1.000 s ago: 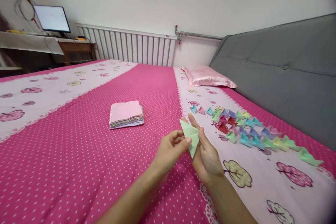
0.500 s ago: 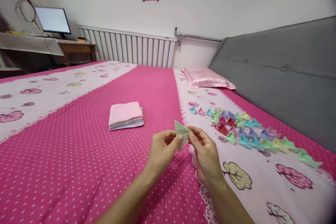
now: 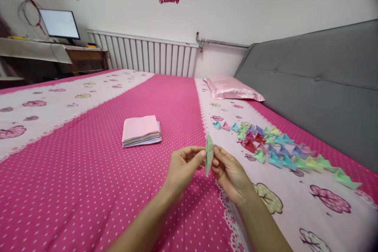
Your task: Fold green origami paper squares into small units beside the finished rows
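Note:
A folded piece of pale green paper point(image 3: 209, 155) stands upright between my hands, turned nearly edge-on and a little above the bed. From its left side my left hand point(image 3: 184, 167) pinches it, thumb on top and fingers curled beneath. On the other side, the fingertips of my right hand point(image 3: 232, 173) close on its right edge, partly hidden behind it. Several small folded paper boats point(image 3: 276, 159) in many colours sit in rows to the right. A stack of square coloured paper point(image 3: 141, 130), pink sheet uppermost, lies to the left.
Everything rests on a pink dotted bedspread point(image 3: 88, 173) with white printed bands. A pink satin pillow point(image 3: 233, 88) lies near the grey padded headboard point(image 3: 319, 59). Behind the bed are a white radiator point(image 3: 147, 53) and, at far left, a monitor point(image 3: 60, 23) on a desk.
The green paper has turned from showing its broad triangular face to nearly edge-on, shifting slightly right. My right hand's fingers have moved lower along its edge. The boats and stack stay put.

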The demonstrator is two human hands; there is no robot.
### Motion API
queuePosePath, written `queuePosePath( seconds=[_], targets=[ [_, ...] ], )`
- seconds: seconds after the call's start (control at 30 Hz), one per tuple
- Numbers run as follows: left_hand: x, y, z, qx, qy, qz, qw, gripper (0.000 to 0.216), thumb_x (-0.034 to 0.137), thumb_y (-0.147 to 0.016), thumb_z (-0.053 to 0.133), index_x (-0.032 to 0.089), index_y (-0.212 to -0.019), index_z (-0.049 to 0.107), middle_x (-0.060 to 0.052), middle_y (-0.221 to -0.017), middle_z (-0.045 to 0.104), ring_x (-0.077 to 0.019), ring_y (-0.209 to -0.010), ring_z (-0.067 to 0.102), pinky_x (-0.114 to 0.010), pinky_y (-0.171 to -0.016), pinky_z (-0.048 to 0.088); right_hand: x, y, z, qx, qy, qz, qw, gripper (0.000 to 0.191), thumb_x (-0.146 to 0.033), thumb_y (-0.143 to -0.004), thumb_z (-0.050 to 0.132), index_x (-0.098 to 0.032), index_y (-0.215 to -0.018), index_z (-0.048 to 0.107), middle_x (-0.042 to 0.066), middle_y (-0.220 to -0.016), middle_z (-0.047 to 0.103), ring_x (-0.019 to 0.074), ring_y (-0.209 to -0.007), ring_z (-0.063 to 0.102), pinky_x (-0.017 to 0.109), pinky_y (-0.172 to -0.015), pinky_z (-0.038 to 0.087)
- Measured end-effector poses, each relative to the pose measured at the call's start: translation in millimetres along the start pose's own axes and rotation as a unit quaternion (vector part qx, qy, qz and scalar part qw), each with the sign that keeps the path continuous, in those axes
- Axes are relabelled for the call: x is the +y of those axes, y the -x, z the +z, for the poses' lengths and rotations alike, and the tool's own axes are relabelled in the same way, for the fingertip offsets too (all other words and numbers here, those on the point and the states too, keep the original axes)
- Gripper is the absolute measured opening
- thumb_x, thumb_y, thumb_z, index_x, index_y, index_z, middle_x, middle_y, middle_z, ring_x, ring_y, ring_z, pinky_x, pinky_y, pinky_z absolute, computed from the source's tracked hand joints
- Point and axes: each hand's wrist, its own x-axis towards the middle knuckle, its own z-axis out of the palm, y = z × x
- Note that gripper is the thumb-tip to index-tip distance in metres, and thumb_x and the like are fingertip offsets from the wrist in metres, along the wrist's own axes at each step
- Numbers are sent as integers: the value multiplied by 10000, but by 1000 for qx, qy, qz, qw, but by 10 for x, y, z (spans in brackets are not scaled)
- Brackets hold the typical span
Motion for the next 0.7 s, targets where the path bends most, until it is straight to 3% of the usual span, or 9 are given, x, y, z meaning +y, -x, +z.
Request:
queuePosePath(
  seconds=[0.2, 0.37, 0.7],
  targets=[
    [2, -4, 8, 7, 6, 5, 1000, 208, 276, -686, 647, 125, -828, 665, -64, -690, 680, -143, -604, 599, -237, -574, 444, 13, -3, 4, -3, 4, -4, 1000, 178, -274, -670, 696, -162, -764, 594, -56, -581, 484, 31, -475, 421, 108, -418, 345],
    [-38, -16, -12, 29, -12, 55, 998, 240, 252, -697, 628, 142, -909, 658, -69, -788, 683, -145, -648, 606, -244, -607, 471, 24, 15, 26, 22, 61, -40, 997, 202, -303, -682, 680, -168, -811, 603, -38, -622, 525, 42, -500, 446, 113, -423, 349],
    [-81, -21, -3, -18, -42, 62, 997, 271, 254, -702, 613, 128, -942, 627, -47, -702, 645, -138, -594, 577, -213, -507, 429, 28, 74, 89, 0, 145, -81, 986, 183, -312, -711, 648, -167, -822, 628, -28, -598, 543, 50, -513, 447, 140, -467, 341]
  ],
)
